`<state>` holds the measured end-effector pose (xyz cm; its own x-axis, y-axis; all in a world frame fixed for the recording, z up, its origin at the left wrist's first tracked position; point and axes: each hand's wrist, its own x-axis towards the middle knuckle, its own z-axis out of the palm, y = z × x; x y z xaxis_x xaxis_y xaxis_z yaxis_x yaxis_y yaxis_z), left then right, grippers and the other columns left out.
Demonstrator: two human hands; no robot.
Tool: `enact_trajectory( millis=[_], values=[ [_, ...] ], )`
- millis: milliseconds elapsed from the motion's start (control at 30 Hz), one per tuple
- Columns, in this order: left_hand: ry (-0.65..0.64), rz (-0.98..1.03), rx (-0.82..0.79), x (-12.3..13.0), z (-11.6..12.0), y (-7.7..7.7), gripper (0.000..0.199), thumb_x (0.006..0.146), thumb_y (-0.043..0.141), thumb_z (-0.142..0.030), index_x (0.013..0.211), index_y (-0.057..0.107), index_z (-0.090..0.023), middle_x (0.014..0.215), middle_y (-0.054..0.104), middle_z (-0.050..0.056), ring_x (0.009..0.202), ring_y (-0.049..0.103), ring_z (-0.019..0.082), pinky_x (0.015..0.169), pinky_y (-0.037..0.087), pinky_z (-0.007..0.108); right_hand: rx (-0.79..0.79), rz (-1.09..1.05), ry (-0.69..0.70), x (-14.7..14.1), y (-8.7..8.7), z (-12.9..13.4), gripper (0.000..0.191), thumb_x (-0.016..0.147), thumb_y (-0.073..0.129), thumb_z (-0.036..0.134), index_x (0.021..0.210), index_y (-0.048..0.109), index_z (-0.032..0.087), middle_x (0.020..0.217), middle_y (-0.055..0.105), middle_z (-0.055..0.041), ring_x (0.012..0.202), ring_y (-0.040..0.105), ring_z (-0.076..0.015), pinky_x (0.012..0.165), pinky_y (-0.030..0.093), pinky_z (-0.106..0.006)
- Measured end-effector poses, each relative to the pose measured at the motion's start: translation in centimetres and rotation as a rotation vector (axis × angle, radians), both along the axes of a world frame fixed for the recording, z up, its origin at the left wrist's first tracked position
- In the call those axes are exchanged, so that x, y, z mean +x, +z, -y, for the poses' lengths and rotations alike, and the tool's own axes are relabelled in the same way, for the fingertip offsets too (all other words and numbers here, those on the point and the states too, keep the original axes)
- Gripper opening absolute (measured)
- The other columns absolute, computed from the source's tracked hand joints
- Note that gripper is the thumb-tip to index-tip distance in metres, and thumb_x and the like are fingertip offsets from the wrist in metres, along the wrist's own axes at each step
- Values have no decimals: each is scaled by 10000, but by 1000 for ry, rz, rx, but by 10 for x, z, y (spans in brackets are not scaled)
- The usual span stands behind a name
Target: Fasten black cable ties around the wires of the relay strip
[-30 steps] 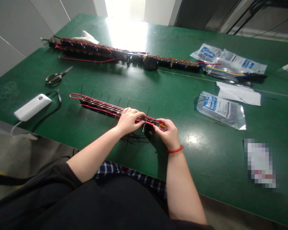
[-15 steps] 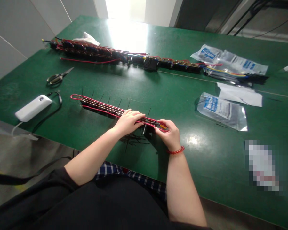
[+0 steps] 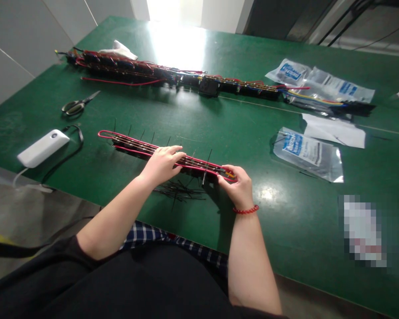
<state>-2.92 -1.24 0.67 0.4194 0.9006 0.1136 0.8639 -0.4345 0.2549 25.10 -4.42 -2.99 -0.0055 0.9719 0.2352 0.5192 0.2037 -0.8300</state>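
**Inspection: near harness in hand, tie tails standing**

The near harness (image 3: 142, 148) lies on the green bench mat (image 3: 252, 230) at 12 o'clock from the wearer, a red wire looped around its 10 o'clock end. The right hand (image 3: 240, 189) pinches its 3 o'clock end between thumb and fingers, closed on the wires. The left hand (image 3: 161, 165) is curved palm-down over its middle; whether it grips or only rests cannot be told.

Status: black cable ties (image 3: 209, 160) stand along the harness with tails long, so trimming appears outstanding. Loose black offcuts (image 3: 179, 191) lie just below it. The far harness (image 3: 126, 73), at 12 o'clock, shows no clear standing tails at this range.

Scissors (image 3: 75, 107) lie at 10 o'clock, well clear of both hands. Plastic bags (image 3: 307, 155) at 2 o'clock carry blue-and-white labels; the print is too small to read. No brand is legible.
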Motion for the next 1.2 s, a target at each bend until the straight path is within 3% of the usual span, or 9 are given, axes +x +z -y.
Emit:
enact_trajectory(
  millis=[333, 500, 667, 833, 1200],
  values=[
    [-19, 71, -12, -9, -7, -10, 307, 912, 634, -322, 1204, 689, -247, 1289, 684, 68, 1215, 613, 266, 1057, 412, 459, -29, -17, -3, 1, -2, 0, 283, 769, 726, 381, 996, 697, 213, 996, 701, -61, 923, 677, -230, 865, 595, -422],
    [22, 112, -113, -10, -17, -7, 261, 860, 720, -345, 1115, 723, -290, 1183, 732, 26, 1137, 645, 245, 1023, 438, 422, -36, -34, -3, 1, -4, 0, 289, 769, 726, 370, 1014, 690, 220, 1019, 687, -62, 934, 672, -231, 867, 599, -428],
    [59, 149, -184, -8, -21, -7, 242, 785, 791, -341, 1015, 734, -295, 1042, 740, 10, 1004, 642, 235, 895, 472, 373, -69, -69, -22, 3, -9, -2, 326, 773, 744, 432, 1006, 666, 218, 1033, 664, -64, 896, 662, -218, 830, 610, -423],
    [54, 199, -235, -9, -23, -10, 266, 766, 804, -351, 1015, 722, -310, 1039, 713, 1, 1002, 612, 229, 897, 453, 366, -84, -50, -45, 6, -14, -4, 405, 749, 766, 545, 951, 653, 213, 965, 672, -60, 872, 662, -228, 819, 609, -447],
    [50, 206, -211, -8, -22, -11, 247, 783, 784, -370, 1013, 721, -304, 1010, 708, 14, 991, 612, 227, 902, 436, 370, -127, -92, -43, 6, -17, -4, 419, 733, 784, 530, 955, 653, 201, 976, 691, -59, 892, 682, -222, 830, 603, -438]
  ],
)
